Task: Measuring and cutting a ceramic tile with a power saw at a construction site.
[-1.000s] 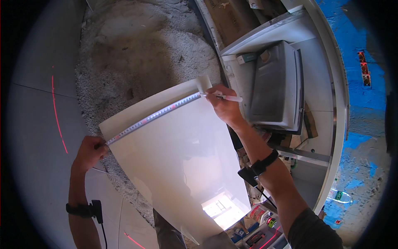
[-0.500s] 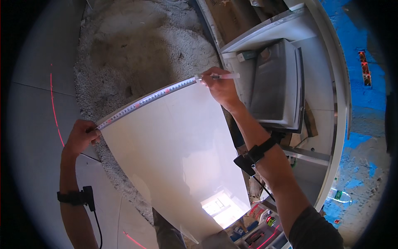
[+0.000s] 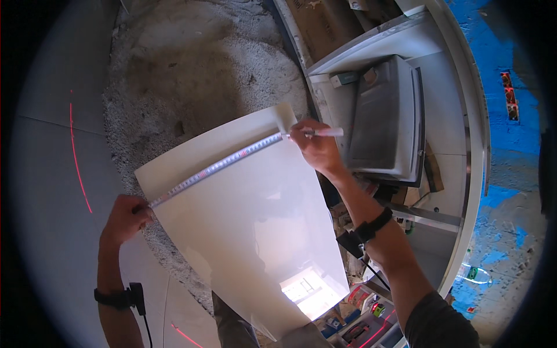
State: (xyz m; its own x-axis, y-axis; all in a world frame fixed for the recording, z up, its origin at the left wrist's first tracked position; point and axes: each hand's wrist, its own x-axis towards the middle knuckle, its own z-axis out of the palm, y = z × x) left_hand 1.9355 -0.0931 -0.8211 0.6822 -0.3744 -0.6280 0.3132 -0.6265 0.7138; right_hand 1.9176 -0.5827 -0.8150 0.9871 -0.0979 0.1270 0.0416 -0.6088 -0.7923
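A glossy white panel [image 3: 243,226] lies below me, with a bright window reflected in it. A steel tape measure [image 3: 223,163] stretches diagonally over it, short of the far edge. My left hand [image 3: 124,220] pinches the tape at the panel's left edge; whether a case is hidden in it I cannot make out. My right hand [image 3: 317,152], at the far right corner, has its fingers closed round a slim pale pen [image 3: 331,132] beside the tape's other end. Both forearms wear black strapped devices.
Gritty sand [image 3: 185,69] lies beyond the panel. Grey tile [image 3: 58,151] with red laser lines is at left. A white cabinet carcass [image 3: 441,75] at right holds a grey basin [image 3: 377,122]. Farther right are a blue-patched surface [image 3: 481,46], red boxes [image 3: 509,95] and a plastic bottle [image 3: 474,274].
The tape and both hands went up to the panel's far edge half a second ago and have now come back down the panel, toward me, near where they were a second ago.
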